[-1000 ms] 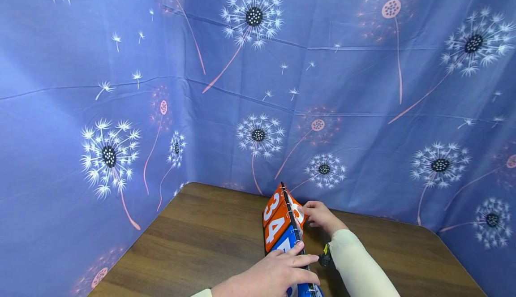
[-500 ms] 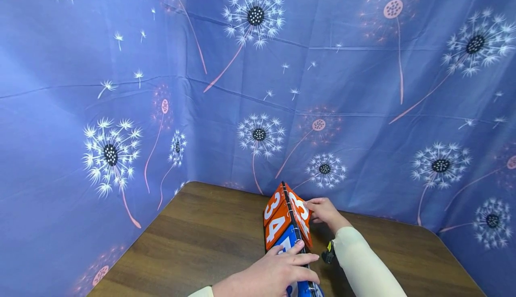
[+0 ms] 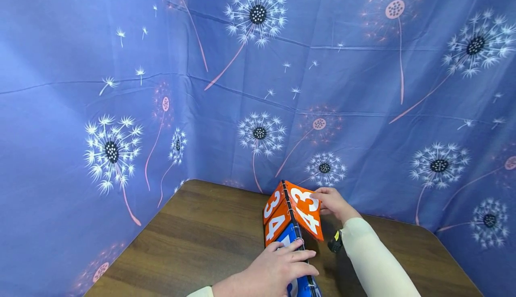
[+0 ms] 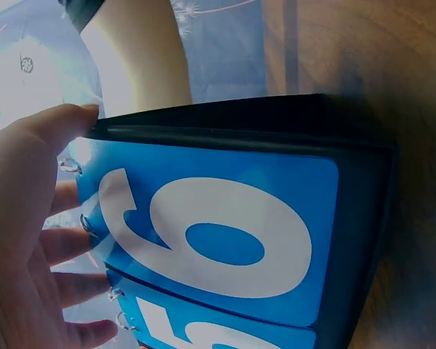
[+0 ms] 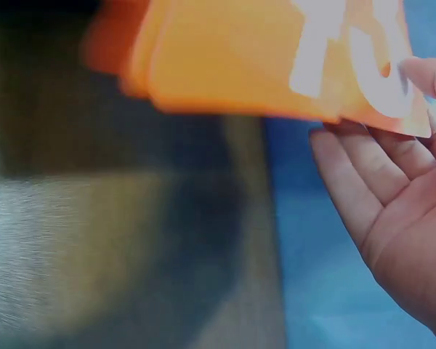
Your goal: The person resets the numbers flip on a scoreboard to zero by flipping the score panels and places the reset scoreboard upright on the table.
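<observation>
A tabletop flip scoreboard (image 3: 278, 218) stands like a tent on the table, with orange and blue number cards ringed along its black top spine. My left hand (image 3: 274, 265) rests across that spine at the near end, fingers spread over the rings. In the left wrist view, blue cards (image 4: 218, 233) with a 6 and a 5 hang before the left hand (image 4: 22, 218). At the far end my right hand (image 3: 332, 203) pinches the orange cards (image 3: 304, 209) marked 3 and 4 by their outer edge, lifted from the right side. The right wrist view shows the thumb on top, fingers beneath.
The brown wooden table (image 3: 193, 238) reaches back to a blue dandelion-print curtain (image 3: 363, 86) on the far and left sides. A black device with a yellow mark (image 3: 335, 242) is by the right wrist.
My right hand has moved to the right and slightly up, swinging the orange cards outward from the scoreboard's right side so their 3 and 4 show more. My left hand has barely moved.
</observation>
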`<state>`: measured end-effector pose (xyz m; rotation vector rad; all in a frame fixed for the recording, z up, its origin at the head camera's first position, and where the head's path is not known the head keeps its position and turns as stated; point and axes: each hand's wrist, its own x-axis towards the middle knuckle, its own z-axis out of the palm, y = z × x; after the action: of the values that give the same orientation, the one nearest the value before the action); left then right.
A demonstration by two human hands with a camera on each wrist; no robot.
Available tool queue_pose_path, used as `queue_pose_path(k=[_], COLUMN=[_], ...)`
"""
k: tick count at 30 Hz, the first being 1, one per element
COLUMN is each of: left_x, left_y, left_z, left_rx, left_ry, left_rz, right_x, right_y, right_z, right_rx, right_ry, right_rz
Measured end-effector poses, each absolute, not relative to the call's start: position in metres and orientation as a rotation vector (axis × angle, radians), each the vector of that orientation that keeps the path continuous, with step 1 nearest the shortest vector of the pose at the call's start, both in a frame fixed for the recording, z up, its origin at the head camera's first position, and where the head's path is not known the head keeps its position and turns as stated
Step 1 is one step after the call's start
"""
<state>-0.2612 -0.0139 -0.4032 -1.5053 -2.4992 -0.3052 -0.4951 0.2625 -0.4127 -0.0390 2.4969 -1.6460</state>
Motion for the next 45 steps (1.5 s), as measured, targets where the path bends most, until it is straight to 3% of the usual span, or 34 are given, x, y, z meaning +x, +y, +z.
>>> queue_pose_path(k=[14,26,37,45], left_x=[-0.263,-0.265,-0.264,-0.265], left_y=[-0.019,-0.018,-0.019,-0.018], left_z=[-0.403,-0.406,-0.408,-0.408], left_rx=[-1.529,-1.475,-1.476,-1.517], left_ry=[-2.447,-2.359,-2.342,-2.382], left_rz=[-0.458,-0.437,-0.434,-0.489], right_x=[-0.491,-0.48,-0.464,-0.46], right_y=[0.259,0.207,0.141,0.124], right_z=[-0.334,-0.271,-0.266,-0.284], right_rx=[-0.167,-0.415,-0.816,-0.974], right_ry=[2.381,2.531,2.918,2.939], right_rz=[-1.676,-1.556,-0.978,-0.69])
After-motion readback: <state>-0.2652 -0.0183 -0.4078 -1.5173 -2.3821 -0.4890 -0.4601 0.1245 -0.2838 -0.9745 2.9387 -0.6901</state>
